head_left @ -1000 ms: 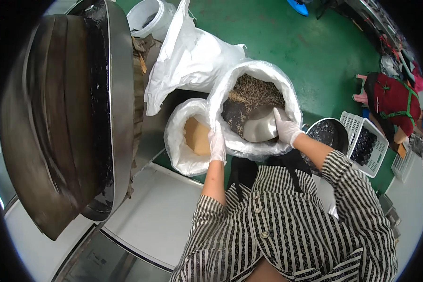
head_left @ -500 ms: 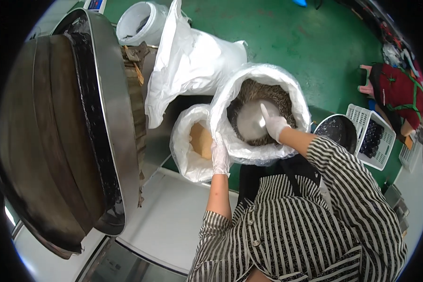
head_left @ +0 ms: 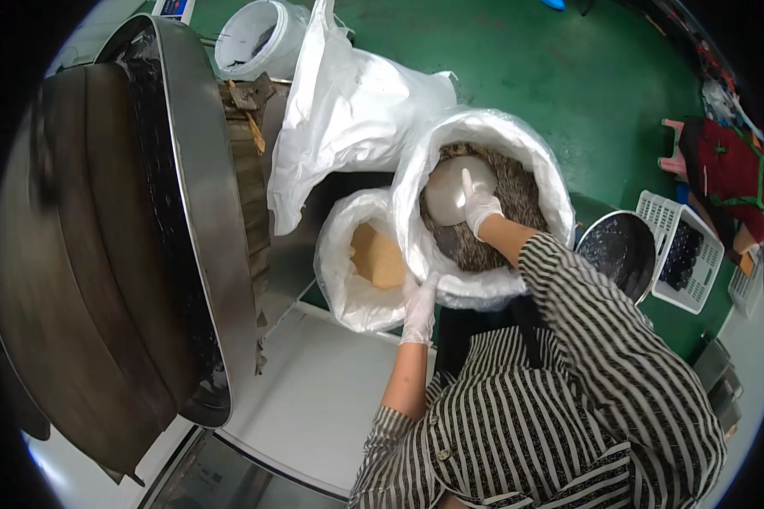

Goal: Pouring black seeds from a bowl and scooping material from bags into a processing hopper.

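Observation:
My gloved right hand (head_left: pixel 481 209) grips a round, shiny metal bowl (head_left: pixel 452 197), one finger stretched along its surface. The bowl rests against a heap of dark striped seeds that look like sunflower seeds (head_left: pixel 511 188), inside a wide container with a white plastic liner (head_left: pixel 539 165). At the near-left rim of that liner, my gloved left hand (head_left: pixel 418 310) is closed on the plastic; its fingertips are partly hidden. Just left of it stands a smaller lined container (head_left: pixel 335 293) holding a pale tan powder or grain (head_left: pixel 380 257).
A full white sack (head_left: pixel 365 110) leans behind the containers. On the left stands a large metal drum (head_left: pixel 199 204) with a blurred brown inner part. To the right are a round dark-lined pot (head_left: pixel 617 253) and a white crate (head_left: pixel 683 293); a white bucket (head_left: pixel 250 38) is farther back.
My right hand and the bowl have shifted left and away from me within the seeds, uncovering more of them on the right. The left hand stays at the liner's rim.

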Demonstrator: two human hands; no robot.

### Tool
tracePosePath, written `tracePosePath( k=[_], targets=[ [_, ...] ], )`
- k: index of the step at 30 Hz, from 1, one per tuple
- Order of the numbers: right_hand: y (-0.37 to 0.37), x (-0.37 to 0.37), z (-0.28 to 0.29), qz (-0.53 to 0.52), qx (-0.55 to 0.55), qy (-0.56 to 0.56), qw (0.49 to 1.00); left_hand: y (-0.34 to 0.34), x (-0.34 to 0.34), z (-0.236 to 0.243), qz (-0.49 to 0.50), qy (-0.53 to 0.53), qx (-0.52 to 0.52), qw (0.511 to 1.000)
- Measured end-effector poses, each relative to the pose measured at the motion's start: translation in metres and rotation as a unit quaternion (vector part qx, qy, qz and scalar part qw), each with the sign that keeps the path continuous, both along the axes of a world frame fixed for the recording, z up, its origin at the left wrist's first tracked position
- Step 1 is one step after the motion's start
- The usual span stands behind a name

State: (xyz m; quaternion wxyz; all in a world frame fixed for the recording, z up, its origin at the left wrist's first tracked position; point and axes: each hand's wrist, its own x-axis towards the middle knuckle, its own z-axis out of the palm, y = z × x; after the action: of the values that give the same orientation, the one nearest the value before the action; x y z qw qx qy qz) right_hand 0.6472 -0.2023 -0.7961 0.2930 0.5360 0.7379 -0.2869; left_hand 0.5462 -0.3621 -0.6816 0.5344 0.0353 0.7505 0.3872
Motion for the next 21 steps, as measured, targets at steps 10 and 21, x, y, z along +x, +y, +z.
tracePosePath(
  k=[10, 21],
  targets=[
    [0.023, 0.076, 0.132, 0.146, -0.093, 0.088, 0.981, -0.021, 0.003, 0.009, 0.08, -0.045, 0.053, 0.994],
    [-0.009, 0.011, 0.049, 0.035, -0.02, 0.07, 0.997, -0.016, -0.001, 0.019, 0.03, 0.001, 0.021, 0.999]
  ],
)
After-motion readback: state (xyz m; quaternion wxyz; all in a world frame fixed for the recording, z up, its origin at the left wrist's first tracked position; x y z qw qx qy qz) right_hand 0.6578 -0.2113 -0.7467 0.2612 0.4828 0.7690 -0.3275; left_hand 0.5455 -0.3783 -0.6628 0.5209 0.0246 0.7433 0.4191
